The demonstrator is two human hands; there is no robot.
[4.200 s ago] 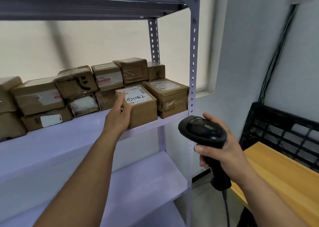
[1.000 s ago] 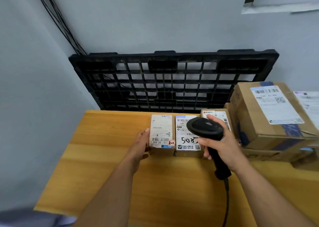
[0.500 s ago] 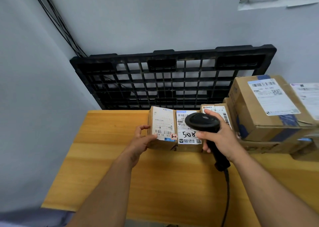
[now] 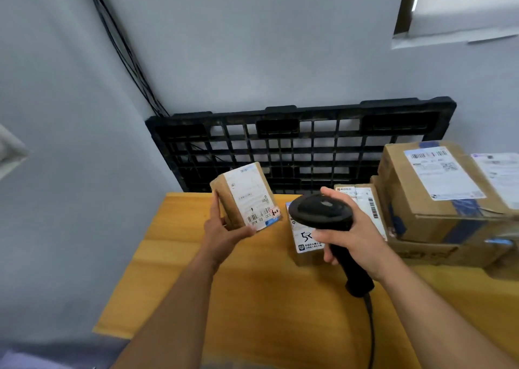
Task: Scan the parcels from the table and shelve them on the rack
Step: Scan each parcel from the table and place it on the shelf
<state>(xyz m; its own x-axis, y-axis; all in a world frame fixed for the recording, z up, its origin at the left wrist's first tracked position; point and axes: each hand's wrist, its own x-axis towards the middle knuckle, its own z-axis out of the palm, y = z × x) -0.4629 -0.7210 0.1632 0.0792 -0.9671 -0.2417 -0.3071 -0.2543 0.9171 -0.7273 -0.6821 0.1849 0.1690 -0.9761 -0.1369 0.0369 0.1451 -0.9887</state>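
My left hand point(image 4: 222, 232) grips a small brown parcel point(image 4: 245, 197) from below and the left side, lifted off the wooden table point(image 4: 252, 298) and tilted, its white barcode label facing up. My right hand point(image 4: 354, 234) holds a black corded barcode scanner point(image 4: 320, 212) by its handle, the head just right of the lifted parcel. Under the scanner a second small parcel point(image 4: 304, 242) with a handwritten label lies on the table, and a third point(image 4: 368, 200) sits behind it. The rack is out of view.
A large taped carton point(image 4: 438, 194) sits on a flat box point(image 4: 438, 253) at the table's right, with another labelled parcel point(image 4: 502, 172) at the frame edge. A black plastic pallet point(image 4: 295, 144) leans on the wall behind. Cables point(image 4: 123, 48) run down the corner.
I turned from the rack to the table. My left hand took hold of the leftmost small parcel and raised and tilted it; the scanner stayed beside it.
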